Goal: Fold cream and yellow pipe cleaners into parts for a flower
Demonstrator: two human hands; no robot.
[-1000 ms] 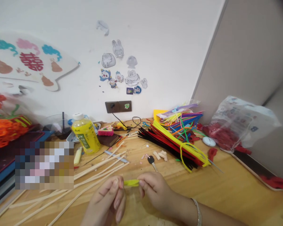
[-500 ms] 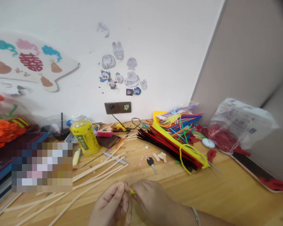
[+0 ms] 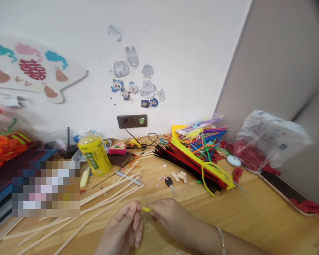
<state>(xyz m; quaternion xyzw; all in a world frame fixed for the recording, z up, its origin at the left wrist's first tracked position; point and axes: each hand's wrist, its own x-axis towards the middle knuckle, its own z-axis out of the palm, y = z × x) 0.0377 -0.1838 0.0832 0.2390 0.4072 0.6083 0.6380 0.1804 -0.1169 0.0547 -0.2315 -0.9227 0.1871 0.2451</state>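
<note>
My left hand and my right hand meet low in the middle of the view, above the wooden table. Both pinch a short yellow pipe cleaner piece, of which only a small bit shows between the fingertips. My right wrist wears a thin bracelet. Several long bamboo sticks lie just left of my hands, and a key lies a little beyond them.
A heap of coloured pipe cleaners lies at the back right, beside a plastic bag of red material. A yellow drink bottle stands back left near orange pipe-cleaner flowers. A wall socket with a cable sits behind.
My hands have drawn closer together over the yellow piece, so less of it shows than a second ago. The view has shifted slightly.
</note>
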